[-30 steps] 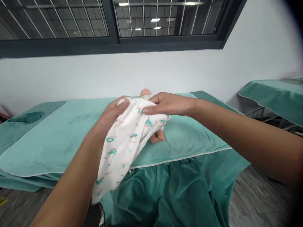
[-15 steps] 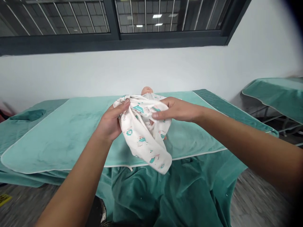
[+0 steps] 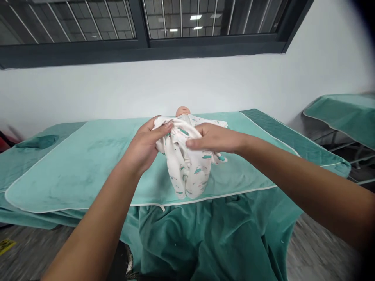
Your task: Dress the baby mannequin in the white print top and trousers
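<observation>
A baby doll lies on a light green pad (image 3: 73, 171), its head (image 3: 183, 111) pointing toward the wall. A white baby garment (image 3: 187, 171) with teal and pink prints covers the doll's body down past the legs. My left hand (image 3: 146, 144) pinches the garment's upper left part beside the doll's shoulder. My right hand (image 3: 213, 138) grips the cloth over the doll's chest, fingers closed on it. The doll's body and legs are hidden under the cloth.
The pad lies on a table draped in dark green cloth (image 3: 211, 234) that hangs over the front edge. A folded dark green cloth (image 3: 38, 141) sits at the far left. Another green-covered table (image 3: 342, 113) stands at the right. A white wall and dark window are behind.
The garment hung loose off the near edge, held up by both hands. Both hands have brought it forward and down over the doll, and its lower end now rests on the pad.
</observation>
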`<state>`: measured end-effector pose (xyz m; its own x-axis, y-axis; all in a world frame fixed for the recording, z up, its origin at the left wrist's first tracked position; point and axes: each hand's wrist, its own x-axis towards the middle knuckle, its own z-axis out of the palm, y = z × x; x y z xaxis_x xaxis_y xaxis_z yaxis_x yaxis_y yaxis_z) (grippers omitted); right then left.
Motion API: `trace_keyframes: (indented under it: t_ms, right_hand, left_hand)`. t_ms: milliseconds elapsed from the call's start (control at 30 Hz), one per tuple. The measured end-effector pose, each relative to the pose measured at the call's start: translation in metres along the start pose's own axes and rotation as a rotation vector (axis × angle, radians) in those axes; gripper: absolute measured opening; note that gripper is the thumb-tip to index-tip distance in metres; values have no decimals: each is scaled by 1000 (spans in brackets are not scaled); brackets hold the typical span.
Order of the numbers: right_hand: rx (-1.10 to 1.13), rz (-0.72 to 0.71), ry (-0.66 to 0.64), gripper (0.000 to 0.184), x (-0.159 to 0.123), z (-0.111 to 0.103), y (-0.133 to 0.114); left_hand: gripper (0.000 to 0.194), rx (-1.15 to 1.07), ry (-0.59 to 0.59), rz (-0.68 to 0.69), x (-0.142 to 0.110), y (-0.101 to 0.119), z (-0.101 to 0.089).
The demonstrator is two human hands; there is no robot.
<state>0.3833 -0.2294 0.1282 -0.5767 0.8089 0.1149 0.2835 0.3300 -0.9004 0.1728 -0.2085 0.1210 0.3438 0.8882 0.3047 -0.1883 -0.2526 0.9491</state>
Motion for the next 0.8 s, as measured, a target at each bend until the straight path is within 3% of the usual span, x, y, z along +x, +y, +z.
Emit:
trace_keyframes:
  t_ms: [67,100,233,367,467,533,667,733,800]
  right_hand:
    - [3,42,-86,42,-3,1,3]
    - [33,47,-68,41,-4,3,4]
    - [288,-2,141,51,-3,18,7]
    - [411,-13,268,53,3,26,15]
    - [384,30,356,53,4,24,24]
    - [344,61,285,52,2,21,29]
    - [242,110,-43,42,-5,17,33]
    - [257,115,-21,39,-7,16,35]
    - [340,82,86,39,-7,17,37]
  left_hand:
    - [28,-23,37,-14,0,-4,0]
    - [31,-20,40,-34,0,-7,0]
    - [41,39,-124,-145,-6,-19,-1]
    - [28,139,-340,-268,-12,-27,2]
    - [27,71,-296,-285,-13,-29,3]
    - [35,-30,-184,-220,-11,-30,3]
    - [40,-117,-89,-200,-10,-31,1]
    - [39,-127,-120,-229,-11,-33,-2]
    - [41,-139,-173,-255,-13,-36,-6]
